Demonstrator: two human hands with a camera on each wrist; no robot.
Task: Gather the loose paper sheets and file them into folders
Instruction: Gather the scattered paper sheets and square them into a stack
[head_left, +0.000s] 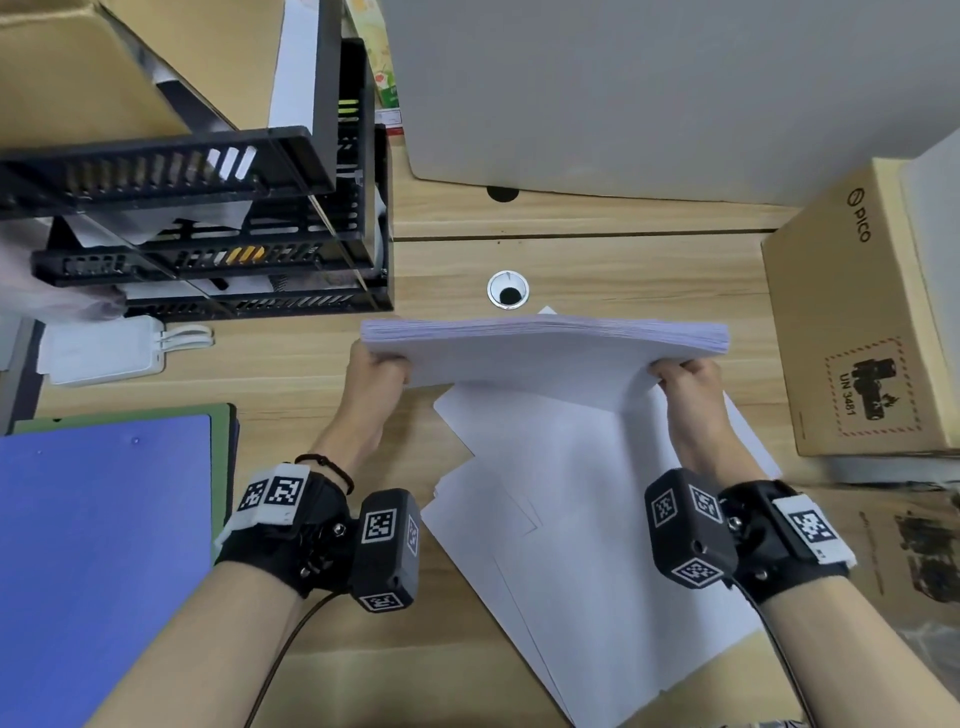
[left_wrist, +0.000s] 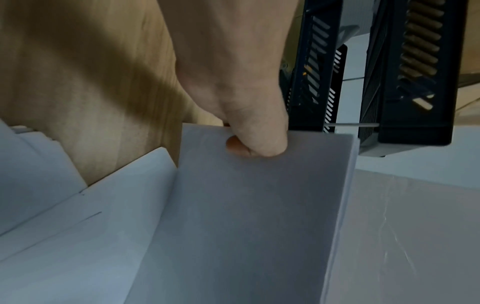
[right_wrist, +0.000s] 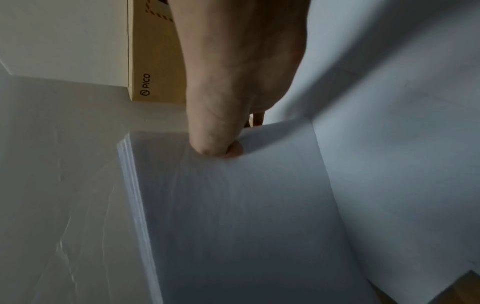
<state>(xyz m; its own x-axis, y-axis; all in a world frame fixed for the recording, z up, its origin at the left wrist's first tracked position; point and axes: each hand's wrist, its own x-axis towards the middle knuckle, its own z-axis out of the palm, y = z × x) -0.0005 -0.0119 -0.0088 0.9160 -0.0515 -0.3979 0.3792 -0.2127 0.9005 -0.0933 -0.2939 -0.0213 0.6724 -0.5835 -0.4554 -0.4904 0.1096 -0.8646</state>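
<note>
I pinch a stack (head_left: 545, 348) of white sheets upright on its long edge, left hand (head_left: 376, 384) and right hand (head_left: 688, 389) gripping opposite ends, probably to square it. It stands on loose sheets (head_left: 582, 519) lying on the desk (head_left: 311, 374). A blue folder (head_left: 98, 545) waits left.

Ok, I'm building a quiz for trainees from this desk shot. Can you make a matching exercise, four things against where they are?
Things:
1. paper stack
2. blue folder
3. PICO box
4. black tray rack

Places:
A. far left of the desk
B. held between left hand and right hand
C. right edge of the desk
D. near left, flat on the desk

Pairs: 1-B, 2-D, 3-C, 4-A
</note>
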